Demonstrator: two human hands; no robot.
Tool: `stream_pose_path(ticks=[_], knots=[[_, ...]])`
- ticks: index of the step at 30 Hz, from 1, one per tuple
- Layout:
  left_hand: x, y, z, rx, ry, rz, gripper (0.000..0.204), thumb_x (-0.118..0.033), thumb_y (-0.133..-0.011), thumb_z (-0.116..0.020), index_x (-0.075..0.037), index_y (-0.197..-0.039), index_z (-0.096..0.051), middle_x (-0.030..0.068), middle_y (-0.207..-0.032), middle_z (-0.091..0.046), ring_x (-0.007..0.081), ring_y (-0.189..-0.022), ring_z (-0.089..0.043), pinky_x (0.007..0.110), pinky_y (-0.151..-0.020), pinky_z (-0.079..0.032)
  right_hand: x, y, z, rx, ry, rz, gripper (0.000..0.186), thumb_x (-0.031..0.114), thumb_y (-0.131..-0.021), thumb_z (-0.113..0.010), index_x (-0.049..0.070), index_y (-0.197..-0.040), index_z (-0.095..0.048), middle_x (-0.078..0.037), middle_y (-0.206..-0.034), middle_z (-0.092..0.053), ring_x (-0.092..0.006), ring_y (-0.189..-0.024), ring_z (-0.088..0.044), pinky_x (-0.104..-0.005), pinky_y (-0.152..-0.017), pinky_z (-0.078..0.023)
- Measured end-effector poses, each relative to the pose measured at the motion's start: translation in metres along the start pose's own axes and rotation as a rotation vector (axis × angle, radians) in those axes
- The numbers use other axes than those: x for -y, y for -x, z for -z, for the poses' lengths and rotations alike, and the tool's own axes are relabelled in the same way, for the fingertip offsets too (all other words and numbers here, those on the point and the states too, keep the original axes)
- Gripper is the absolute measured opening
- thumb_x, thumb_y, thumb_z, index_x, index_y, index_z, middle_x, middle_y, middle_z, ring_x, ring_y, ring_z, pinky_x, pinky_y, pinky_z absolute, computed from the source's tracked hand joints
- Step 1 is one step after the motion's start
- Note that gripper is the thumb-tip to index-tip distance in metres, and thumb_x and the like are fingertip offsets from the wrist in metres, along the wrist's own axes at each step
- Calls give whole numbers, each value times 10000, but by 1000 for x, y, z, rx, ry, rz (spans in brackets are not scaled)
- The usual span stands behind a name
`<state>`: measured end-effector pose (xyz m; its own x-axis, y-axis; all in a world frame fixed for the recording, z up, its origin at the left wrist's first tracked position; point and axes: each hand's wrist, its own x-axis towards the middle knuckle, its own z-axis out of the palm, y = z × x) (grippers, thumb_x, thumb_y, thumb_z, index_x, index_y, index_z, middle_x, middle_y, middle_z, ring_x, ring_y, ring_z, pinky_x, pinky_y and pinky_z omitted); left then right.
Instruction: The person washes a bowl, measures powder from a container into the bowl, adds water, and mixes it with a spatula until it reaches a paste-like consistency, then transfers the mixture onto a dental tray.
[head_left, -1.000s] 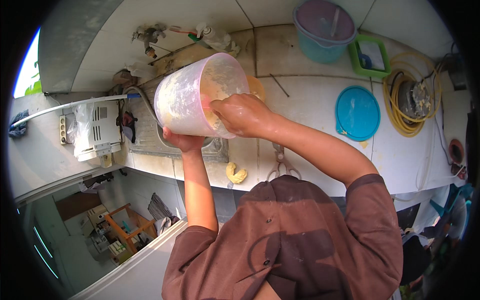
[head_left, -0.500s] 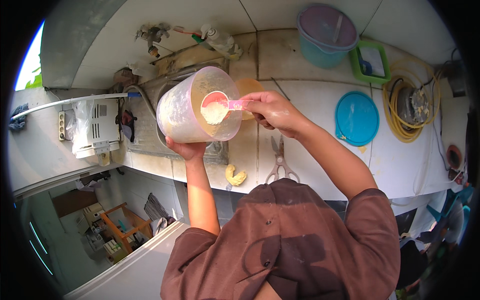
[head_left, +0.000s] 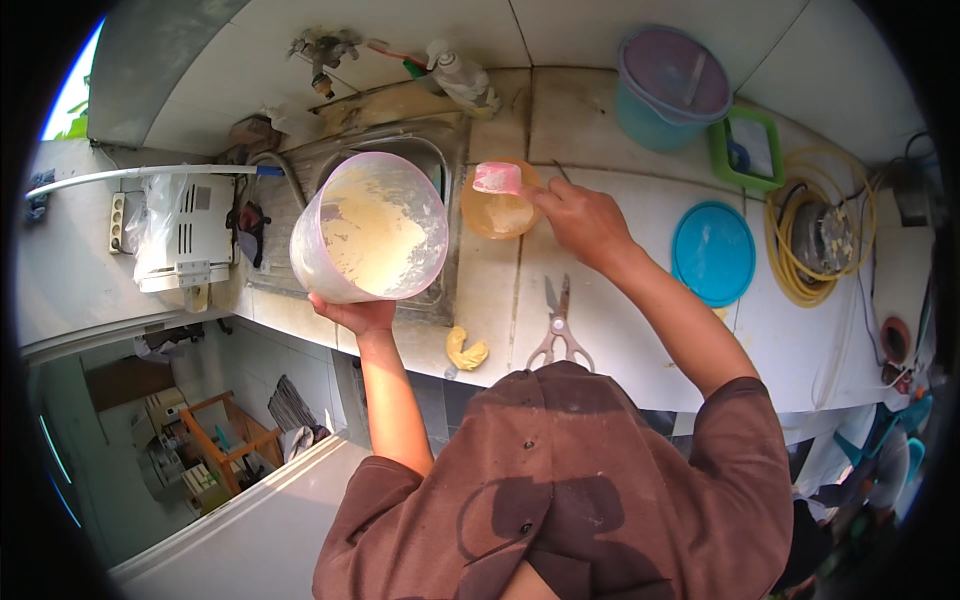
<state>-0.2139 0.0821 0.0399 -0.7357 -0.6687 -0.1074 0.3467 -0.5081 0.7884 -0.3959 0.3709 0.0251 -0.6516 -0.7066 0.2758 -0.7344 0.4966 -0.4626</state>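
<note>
My left hand (head_left: 355, 315) grips a translucent pink-rimmed container (head_left: 318, 265) from below; it is tilted toward me over the steel sink, pale powder inside. In my right hand (head_left: 585, 220) is a pink scoop (head_left: 497, 178) dusted with powder, held over an orange bowl (head_left: 500, 225) with powder inside, right of the sink. Below my right hand, scissors (head_left: 555, 330) lie on the tiled counter. A crumpled yellow item (head_left: 466, 352) lies near the counter's front edge, and a round blue lid (head_left: 712, 250) lies to the right.
The steel sink's rim (head_left: 445, 310) is under the container, with a tap (head_left: 322, 55) and spray bottle (head_left: 462, 80) behind. A lidded bucket (head_left: 670, 95), green tray (head_left: 760, 175) and coiled yellow hose (head_left: 800, 280) stand or lie right. A white machine (head_left: 185, 240) is left.
My right hand has lifted the scoop out of the container and moved it right, over the orange bowl. My left hand has shifted the container slightly down and left, turning its opening more upward.
</note>
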Motion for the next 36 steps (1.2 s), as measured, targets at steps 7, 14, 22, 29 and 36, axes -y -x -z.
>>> stream_pose_path(ticks=[7,14,22,29,36], knots=[[-1,-1,6,61,4,-34,1029,-791,-739,-523,-118,-1491,-322,121,-1483,-385,348,-1348,-399,545,-1088,-379,-5,4,5,-52,-19,-18,388,34,-823,-562,191,-1172,-625,-66,-904,-589,-272,-768,-648,-408,-590,-528],[3,-7,10,110,-22,-62,988,-802,-771,-488,-160,-1501,-310,108,-1513,-344,353,-1371,-367,565,-1095,-362,5,-8,23,-363,-247,76,372,64,-804,-645,181,-1157,-653,-55,-793,-574,-251,-668,-629,-365,-555,-521],[25,-4,-16,115,-112,-13,992,-773,-754,-515,-108,-1474,-361,130,-1477,-411,337,-1325,-438,496,-1073,-409,62,-35,22,-241,-168,322,362,55,-791,-619,127,-1146,-634,-36,-762,-603,-225,-674,-634,-326,-534,-516],[26,-6,-16,160,-128,51,1000,-752,-728,-559,-108,-1467,-363,133,-1459,-426,333,-1316,-445,495,-1074,-402,76,-48,-10,111,-123,278,329,140,-802,-597,86,-1126,-617,-96,-813,-664,-280,-685,-674,-403,-606,-534],[35,-7,-19,143,-138,47,992,-728,-697,-618,-115,-1442,-386,119,-1418,-458,318,-1297,-461,489,-1060,-409,86,-39,-35,240,-814,-20,250,160,-924,-524,-5,-1040,-670,-181,-898,-704,-337,-753,-689,-464,-669,-511]])
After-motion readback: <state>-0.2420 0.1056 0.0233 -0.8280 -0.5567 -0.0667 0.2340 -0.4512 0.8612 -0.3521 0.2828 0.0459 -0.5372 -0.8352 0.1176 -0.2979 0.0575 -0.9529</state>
